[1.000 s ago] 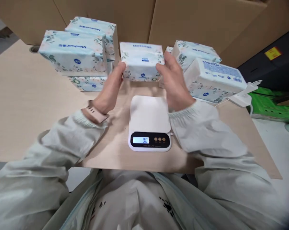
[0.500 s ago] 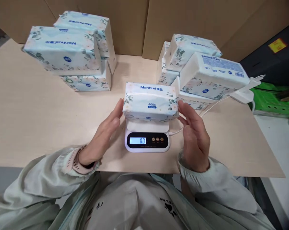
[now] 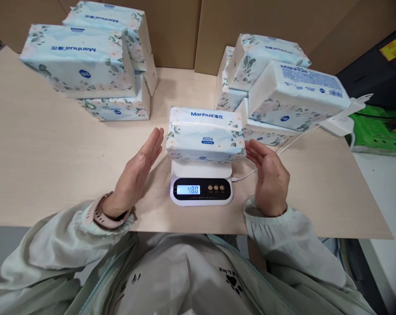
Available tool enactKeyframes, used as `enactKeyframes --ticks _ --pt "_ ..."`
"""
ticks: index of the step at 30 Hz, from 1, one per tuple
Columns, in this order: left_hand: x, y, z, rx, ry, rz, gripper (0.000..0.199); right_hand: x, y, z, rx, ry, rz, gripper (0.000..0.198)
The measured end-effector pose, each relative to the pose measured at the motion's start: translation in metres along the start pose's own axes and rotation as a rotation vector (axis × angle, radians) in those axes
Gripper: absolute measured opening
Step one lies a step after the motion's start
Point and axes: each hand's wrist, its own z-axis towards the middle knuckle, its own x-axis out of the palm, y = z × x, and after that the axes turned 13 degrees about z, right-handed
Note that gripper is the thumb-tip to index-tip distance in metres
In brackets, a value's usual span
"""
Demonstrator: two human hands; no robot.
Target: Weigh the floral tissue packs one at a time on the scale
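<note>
A pack of tissues (image 3: 206,135) with a floral print rests on the white digital scale (image 3: 201,202), whose lit display reads 48.0. My left hand (image 3: 134,173) is a little to the left of the pack, fingers stretched out and apart from it. On the other side, my right hand (image 3: 270,176) is held open with its fingers extended, the tips very close to the pack's right end; whether they touch it I cannot tell. Neither hand grips anything. A white cable (image 3: 243,178) plugs into the scale's right side.
Stacked tissue packs (image 3: 79,61) stand at the back left of the wooden table (image 3: 53,170). More tissue packs (image 3: 299,96) are piled at the back right, beside a white power strip (image 3: 340,126). Cardboard (image 3: 174,35) walls the back edge. A green box (image 3: 378,135) sits beyond the right edge.
My left hand has moved left, away from the pack, and my right hand has eased slightly outward. The scale's reading has gone from 0.0 to 48.0. The view has shifted slightly.
</note>
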Motion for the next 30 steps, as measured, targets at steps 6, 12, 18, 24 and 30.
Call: enactKeyframes --ticks 6,12,18,24,30 --pt "-0.002 -0.001 0.000 0.000 0.018 -0.003 0.054 0.000 0.000 -0.001 -0.027 -0.002 -0.031 0.037" --pt "-0.001 -0.002 0.000 0.010 0.019 -0.029 0.054 0.000 0.002 -0.001 -0.060 -0.010 -0.059 0.033" --pt "0.001 -0.005 0.002 0.022 0.023 -0.047 0.052 -0.001 0.006 -0.003 -0.086 0.003 -0.038 0.031" --pt "0.002 -0.006 0.003 0.032 0.051 -0.067 0.053 -0.001 0.009 -0.004 -0.080 0.011 -0.069 0.030" --pt "0.002 -0.005 0.003 0.050 0.093 -0.073 0.053 -0.002 0.007 -0.004 -0.092 0.034 -0.078 0.028"
